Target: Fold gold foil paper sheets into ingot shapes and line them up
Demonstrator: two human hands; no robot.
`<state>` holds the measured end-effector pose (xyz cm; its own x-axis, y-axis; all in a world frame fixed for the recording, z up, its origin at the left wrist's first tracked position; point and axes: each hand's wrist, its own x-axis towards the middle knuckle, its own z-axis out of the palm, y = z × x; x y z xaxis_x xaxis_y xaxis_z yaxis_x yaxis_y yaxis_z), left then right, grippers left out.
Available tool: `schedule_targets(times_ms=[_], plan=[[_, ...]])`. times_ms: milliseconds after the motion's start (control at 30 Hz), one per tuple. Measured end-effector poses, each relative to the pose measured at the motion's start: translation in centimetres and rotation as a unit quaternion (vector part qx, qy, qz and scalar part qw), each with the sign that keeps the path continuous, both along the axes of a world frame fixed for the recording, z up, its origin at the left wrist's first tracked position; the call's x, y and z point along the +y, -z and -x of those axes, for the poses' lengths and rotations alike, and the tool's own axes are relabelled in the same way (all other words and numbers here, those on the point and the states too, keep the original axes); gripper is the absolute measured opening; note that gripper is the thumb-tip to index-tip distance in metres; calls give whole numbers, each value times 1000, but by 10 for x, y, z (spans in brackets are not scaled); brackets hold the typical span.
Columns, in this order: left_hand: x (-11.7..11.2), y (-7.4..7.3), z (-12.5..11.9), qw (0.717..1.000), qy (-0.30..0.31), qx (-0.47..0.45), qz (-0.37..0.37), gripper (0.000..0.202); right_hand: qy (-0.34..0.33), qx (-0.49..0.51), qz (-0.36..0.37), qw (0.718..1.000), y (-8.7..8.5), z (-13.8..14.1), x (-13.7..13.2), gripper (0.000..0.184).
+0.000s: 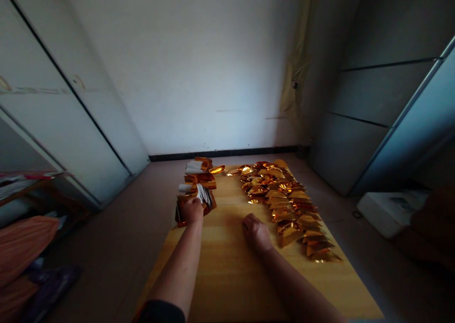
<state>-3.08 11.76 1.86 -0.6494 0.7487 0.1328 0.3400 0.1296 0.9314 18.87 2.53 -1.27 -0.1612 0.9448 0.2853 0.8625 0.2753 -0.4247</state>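
At the left edge of the wooden table, my left hand is closed at the nearest pile of gold foil paper, whose sheets show white undersides and stand partly lifted. Its fingertips are partly hidden among the sheets. My right hand rests on the table near the middle, its fingers curled in with nothing showing in them. Just right of it lie many folded gold foil pieces, set in overlapping rows along the table's right side.
More foil sheets lie farther back on the left of the table. A few folded pieces sit at its far edge. White cabinets stand left, a grey cabinet right. A white box is on the floor.
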Motion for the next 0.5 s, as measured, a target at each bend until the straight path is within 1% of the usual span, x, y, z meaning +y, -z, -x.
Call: schedule_targets(times_ms=[100, 167, 200, 233, 267, 300, 333, 367, 400, 433, 467, 500], plan=[[-10, -11, -2, 1000, -15, -11, -7, 19, 0, 3, 5, 1000, 1, 0, 0, 19], [-21, -25, -7, 997, -22, -3, -73, 21, 0, 1, 8, 1000, 0, 1, 0, 19], [-27, -33, -11, 994, -15, -4, -112, 22, 0, 0, 8, 1000, 0, 1, 0, 19], [-34, -43, -17, 989, 1, -20, -146, 23, 2, 1, 8, 1000, -1, 1, 0, 19], [-41, -52, -22, 984, 33, -51, -168, 24, 4, 3, 8, 1000, -1, 1, 0, 20], [-48, -61, -29, 975, 77, -96, -185, 26, 8, 7, 8, 1000, -1, 1, 0, 20], [-54, -68, -35, 958, 132, -158, -200, 26, 12, 15, 10, 1000, -2, 0, 1, 21], [-60, -74, -42, 931, 181, -229, -219, 25, 11, 30, 13, 999, -2, -1, 1, 21], [-64, -78, -48, 900, 218, -297, -235, 23, 3, 54, 18, 998, -4, -2, 0, 20], [-68, -78, -53, 872, 232, -354, -245, 22, -13, 89, 26, 996, -5, -3, -1, 19], [-71, -77, -57, 851, 233, -402, -244, 22, -36, 134, 37, 990, -8, -2, -4, 18], [-73, -72, -61, 837, 225, -441, -232, 21, -67, 187, 53, 979, -12, -2, -8, 18]])
